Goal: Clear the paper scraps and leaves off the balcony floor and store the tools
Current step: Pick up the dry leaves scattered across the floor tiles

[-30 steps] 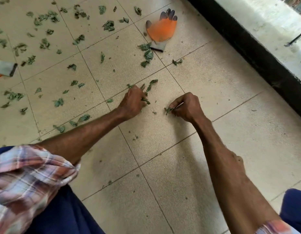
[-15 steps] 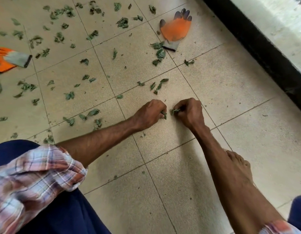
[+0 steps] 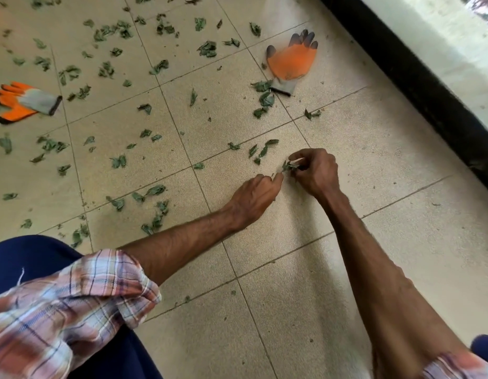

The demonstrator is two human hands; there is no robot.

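Note:
Small green leaves lie scattered over the beige tiled balcony floor [image 3: 292, 296], thickest toward the top and left. My right hand [image 3: 314, 173] is lifted a little off the tiles and pinches a small bunch of green leaves [image 3: 289, 166] between thumb and fingers. My left hand [image 3: 255, 196] sits just left of it, fingers curled, fingertips meeting the bunch; whether it holds a leaf is hidden. A few loose leaves [image 3: 260, 151] lie just beyond both hands.
An orange and grey work glove [image 3: 290, 62] lies palm up at the top centre. A second orange glove [image 3: 24, 101] lies at the far left. A black curb [image 3: 418, 86] borders the floor on the right. My knees in dark blue trousers [image 3: 32, 258] are at the bottom.
My right hand has risen off the floor with its bunch of leaves. My left hand has stayed close beside it. The camera has shifted, bringing the left glove further into view.

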